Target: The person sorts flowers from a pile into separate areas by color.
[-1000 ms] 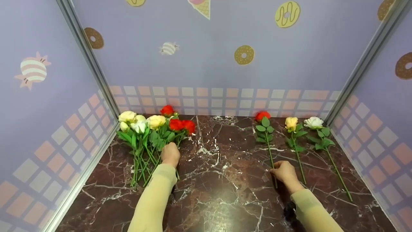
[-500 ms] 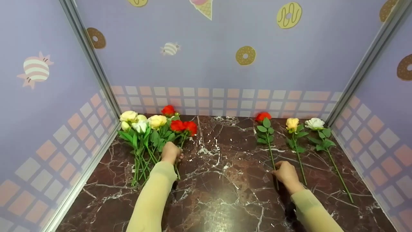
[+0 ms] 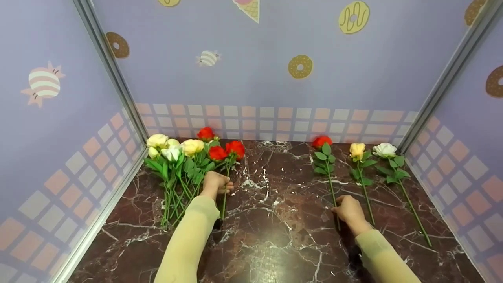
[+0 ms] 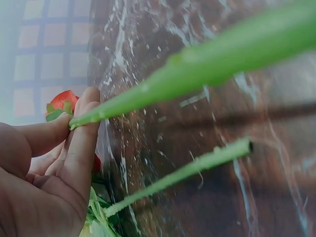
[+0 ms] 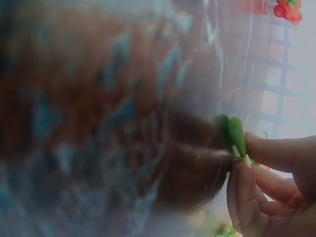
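My left hand point(image 3: 215, 184) pinches the green stem point(image 4: 197, 64) of a red rose point(image 3: 235, 149) between thumb and fingers, at the right side of a flower pile. In the left wrist view, another cut stem point(image 4: 187, 173) lies below it. On the right of the table, my right hand point(image 3: 349, 212) pinches the lower stem of a second red rose point(image 3: 322, 142), which lies with its bloom near the back wall. The right wrist view shows that stem's end point(image 5: 237, 133) between thumb and fingertips.
Left of my left hand lie several white, cream, yellow point(image 3: 192, 147) and red roses with crossing stems. A yellow rose point(image 3: 357, 151) and a white rose point(image 3: 384, 150) lie apart at the right. Purple panels enclose the dark marble table point(image 3: 275, 236) at the back and sides.
My left hand has shifted right, fingers now showing past the stem. The red rose it holds has moved slightly right, away from the pile. My right hand stays nearly in place.
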The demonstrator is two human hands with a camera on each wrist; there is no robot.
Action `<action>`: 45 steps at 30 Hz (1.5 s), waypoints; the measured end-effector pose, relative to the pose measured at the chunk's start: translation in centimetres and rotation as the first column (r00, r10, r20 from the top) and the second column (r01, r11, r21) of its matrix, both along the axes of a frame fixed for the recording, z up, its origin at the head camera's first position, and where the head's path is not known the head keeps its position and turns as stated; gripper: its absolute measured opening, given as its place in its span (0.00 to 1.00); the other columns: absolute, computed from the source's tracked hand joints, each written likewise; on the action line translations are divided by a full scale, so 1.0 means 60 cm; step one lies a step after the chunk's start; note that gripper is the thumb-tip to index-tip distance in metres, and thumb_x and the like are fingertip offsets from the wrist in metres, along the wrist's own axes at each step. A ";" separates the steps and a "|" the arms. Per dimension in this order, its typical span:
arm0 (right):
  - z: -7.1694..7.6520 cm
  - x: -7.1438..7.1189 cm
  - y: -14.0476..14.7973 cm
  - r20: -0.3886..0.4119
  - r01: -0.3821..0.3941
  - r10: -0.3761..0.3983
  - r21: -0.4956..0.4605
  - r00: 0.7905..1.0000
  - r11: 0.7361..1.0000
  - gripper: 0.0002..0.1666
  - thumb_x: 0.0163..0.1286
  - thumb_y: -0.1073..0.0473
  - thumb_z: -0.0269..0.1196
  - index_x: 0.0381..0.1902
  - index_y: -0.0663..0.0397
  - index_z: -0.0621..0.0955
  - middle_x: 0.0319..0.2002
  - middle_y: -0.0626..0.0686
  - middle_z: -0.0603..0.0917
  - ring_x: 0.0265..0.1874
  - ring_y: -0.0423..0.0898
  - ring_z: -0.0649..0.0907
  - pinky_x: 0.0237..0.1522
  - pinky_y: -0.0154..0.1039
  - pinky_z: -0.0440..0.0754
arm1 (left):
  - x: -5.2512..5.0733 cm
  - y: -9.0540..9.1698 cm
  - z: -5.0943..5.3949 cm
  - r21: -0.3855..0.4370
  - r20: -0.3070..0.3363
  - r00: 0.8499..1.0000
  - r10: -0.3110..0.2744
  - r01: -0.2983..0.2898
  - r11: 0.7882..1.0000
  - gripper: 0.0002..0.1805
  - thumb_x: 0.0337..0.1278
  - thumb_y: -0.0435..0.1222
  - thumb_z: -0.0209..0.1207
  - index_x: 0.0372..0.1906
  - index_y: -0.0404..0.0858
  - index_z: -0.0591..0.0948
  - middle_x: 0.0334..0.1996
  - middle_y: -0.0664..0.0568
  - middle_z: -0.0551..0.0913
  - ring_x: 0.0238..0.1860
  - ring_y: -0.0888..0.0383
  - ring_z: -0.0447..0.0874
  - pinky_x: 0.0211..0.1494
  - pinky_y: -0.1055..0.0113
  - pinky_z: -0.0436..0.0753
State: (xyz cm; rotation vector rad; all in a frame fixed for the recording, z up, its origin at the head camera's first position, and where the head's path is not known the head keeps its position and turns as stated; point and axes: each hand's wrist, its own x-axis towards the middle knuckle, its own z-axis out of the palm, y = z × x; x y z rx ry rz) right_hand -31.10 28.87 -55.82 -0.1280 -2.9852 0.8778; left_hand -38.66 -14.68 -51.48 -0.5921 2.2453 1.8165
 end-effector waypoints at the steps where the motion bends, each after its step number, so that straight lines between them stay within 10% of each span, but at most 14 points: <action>1: 0.001 0.000 0.000 -0.001 -0.001 0.001 0.000 1.000 1.000 0.23 0.65 0.63 0.71 0.51 0.77 0.82 0.49 0.74 0.85 0.48 0.70 0.85 0.52 0.62 0.84 | 0.002 0.002 0.002 0.011 -0.010 1.000 0.002 -0.001 1.000 0.16 0.71 0.28 0.60 0.58 0.22 0.81 0.44 0.35 0.90 0.34 0.52 0.93 0.41 0.60 0.93; 15: 0.025 -0.004 -0.034 -0.093 0.015 -0.015 0.001 0.996 1.000 0.26 0.69 0.60 0.69 0.58 0.74 0.79 0.45 0.71 0.86 0.40 0.65 0.86 0.44 0.59 0.85 | 0.010 0.044 0.021 0.198 -0.089 0.995 0.036 -0.018 0.980 0.16 0.72 0.26 0.58 0.59 0.22 0.80 0.43 0.34 0.90 0.38 0.50 0.94 0.48 0.56 0.92; 34: 0.032 -0.003 -0.153 -0.207 -0.116 0.053 -0.305 0.977 0.945 0.08 0.66 0.64 0.70 0.40 0.65 0.89 0.36 0.61 0.91 0.34 0.51 0.87 0.39 0.40 0.86 | 0.026 0.139 0.029 0.332 -0.186 0.982 -0.008 0.071 0.941 0.16 0.73 0.27 0.58 0.59 0.21 0.79 0.49 0.30 0.88 0.40 0.50 0.94 0.54 0.53 0.90; 38: 0.027 0.005 -0.178 -0.156 -0.124 0.063 -0.418 0.986 0.900 0.09 0.67 0.65 0.69 0.41 0.68 0.88 0.36 0.62 0.91 0.33 0.55 0.90 0.34 0.35 0.87 | 0.031 0.163 0.028 0.347 -0.196 0.980 -0.028 0.096 0.933 0.16 0.73 0.28 0.58 0.58 0.23 0.81 0.49 0.32 0.88 0.41 0.51 0.94 0.52 0.56 0.91; 45: 0.026 0.022 -0.214 -0.075 -0.163 0.151 -0.653 0.986 0.739 0.16 0.73 0.67 0.63 0.50 0.79 0.82 0.40 0.73 0.88 0.33 0.61 0.91 0.38 0.52 0.93 | 0.037 0.196 0.025 0.411 -0.192 0.980 -0.050 0.126 0.903 0.16 0.73 0.29 0.58 0.58 0.22 0.79 0.47 0.33 0.89 0.36 0.56 0.92 0.54 0.54 0.91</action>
